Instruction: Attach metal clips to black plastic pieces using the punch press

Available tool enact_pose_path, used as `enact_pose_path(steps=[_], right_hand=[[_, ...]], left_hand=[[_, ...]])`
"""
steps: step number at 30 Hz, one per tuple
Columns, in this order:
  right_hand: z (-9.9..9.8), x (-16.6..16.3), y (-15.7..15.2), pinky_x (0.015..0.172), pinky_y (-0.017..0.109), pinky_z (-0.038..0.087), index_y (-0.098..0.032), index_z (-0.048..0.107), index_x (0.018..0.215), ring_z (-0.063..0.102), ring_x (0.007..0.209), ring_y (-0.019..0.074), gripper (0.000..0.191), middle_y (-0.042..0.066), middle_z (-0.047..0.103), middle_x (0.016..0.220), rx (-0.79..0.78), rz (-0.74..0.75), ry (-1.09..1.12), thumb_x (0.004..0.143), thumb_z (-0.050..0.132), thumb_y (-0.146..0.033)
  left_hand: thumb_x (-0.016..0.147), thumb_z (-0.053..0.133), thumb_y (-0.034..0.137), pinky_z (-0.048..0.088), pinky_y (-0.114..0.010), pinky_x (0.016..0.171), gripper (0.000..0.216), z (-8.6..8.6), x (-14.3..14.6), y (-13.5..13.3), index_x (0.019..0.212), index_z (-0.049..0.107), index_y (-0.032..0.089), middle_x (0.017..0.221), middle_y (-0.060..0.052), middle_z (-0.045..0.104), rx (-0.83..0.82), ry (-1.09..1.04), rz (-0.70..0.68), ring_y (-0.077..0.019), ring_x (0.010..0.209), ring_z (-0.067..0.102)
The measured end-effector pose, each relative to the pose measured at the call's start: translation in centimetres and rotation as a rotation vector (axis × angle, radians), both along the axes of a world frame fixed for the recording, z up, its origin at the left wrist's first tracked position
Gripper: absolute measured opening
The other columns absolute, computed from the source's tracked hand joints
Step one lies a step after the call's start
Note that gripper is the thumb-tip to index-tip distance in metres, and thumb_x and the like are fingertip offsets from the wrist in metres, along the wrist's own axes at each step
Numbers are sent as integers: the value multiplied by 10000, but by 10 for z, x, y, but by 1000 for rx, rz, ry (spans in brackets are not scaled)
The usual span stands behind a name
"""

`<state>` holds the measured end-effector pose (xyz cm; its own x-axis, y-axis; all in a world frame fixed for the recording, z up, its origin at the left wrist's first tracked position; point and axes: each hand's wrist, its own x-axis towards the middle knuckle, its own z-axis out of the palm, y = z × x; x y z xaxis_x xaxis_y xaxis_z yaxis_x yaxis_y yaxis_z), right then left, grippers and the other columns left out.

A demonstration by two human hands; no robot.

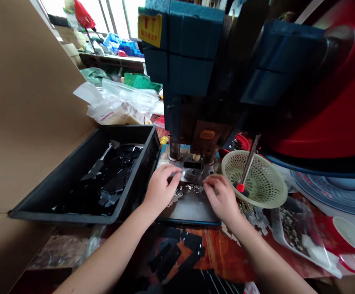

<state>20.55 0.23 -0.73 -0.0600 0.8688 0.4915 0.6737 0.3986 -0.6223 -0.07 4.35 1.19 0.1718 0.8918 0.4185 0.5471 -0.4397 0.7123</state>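
Both my hands rest on the metal base plate (189,210) of a blue press machine (195,73). My left hand (160,188) has its fingers curled toward the die block (193,169), pinching something I cannot make out. My right hand (223,196) is curled too, fingertips over a heap of small shiny metal pieces (189,188) lying on the plate between the hands.
A black bin (73,204) of black flat parts stands at the left beside a cardboard wall (21,102). A pale mesh basket (257,179) with a red-tipped rod sits right. More black strips (177,253) lie in front; a clear bag of small parts (290,228) and a red mug (349,241) at right.
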Motion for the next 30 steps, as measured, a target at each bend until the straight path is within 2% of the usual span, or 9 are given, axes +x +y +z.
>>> enact_pose_path(steps=[4,7,12,18,22,26,28,30], right_hand=[[-9,15,-46,838,401,486,-209,622,1086,563,965,231,236,94,612,1055,-52,176,-416,893,500,-270],[-19,18,-59,888,435,476,-195,591,1166,548,1028,253,295,107,604,1128,-33,181,-525,894,500,-264],[-30,18,-63,936,470,464,-208,509,1279,532,1097,266,397,115,580,1210,3,145,-532,895,500,-307],[-35,18,-67,979,495,439,-180,463,1313,514,1135,272,436,136,558,1232,-31,105,-504,899,493,-317],[-36,16,-69,987,512,428,-198,512,1259,510,1142,272,378,127,551,1239,-21,96,-524,898,499,-311],[-38,16,-71,995,522,424,-174,497,1272,506,1165,274,397,139,561,1239,2,78,-503,900,491,-314],[-40,17,-74,994,529,424,-179,502,1271,504,1175,280,396,140,563,1242,12,67,-503,897,494,-310],[-42,18,-77,991,530,424,-190,526,1249,504,1177,283,374,134,574,1231,28,58,-506,890,507,-295]], left_hand=[[882,494,246,447,-353,870,168,-11,-24,-32,919,656,221,968,-35,629,1,108,27,-202,952,576],[879,496,251,443,-374,871,168,-19,-27,-42,925,656,225,977,-39,629,-11,194,34,-214,956,567],[876,513,266,442,-383,851,167,-23,-7,-37,941,662,225,987,-52,609,23,378,-37,-224,942,553],[839,584,329,445,-401,772,201,-23,11,-25,995,648,220,900,-60,581,15,554,-22,-254,872,542],[826,603,251,440,-384,796,107,-23,12,-25,924,633,220,924,-45,589,15,495,-41,-243,901,541],[833,573,181,452,-348,762,48,-24,9,-27,809,610,202,831,-29,614,3,408,-88,-210,827,566],[849,543,171,458,-340,748,74,-24,7,-30,854,610,203,820,-27,627,4,357,-94,-204,810,574],[868,510,166,461,-341,778,152,-23,4,-34,980,604,210,878,-34,637,14,292,-102,-201,851,581]])
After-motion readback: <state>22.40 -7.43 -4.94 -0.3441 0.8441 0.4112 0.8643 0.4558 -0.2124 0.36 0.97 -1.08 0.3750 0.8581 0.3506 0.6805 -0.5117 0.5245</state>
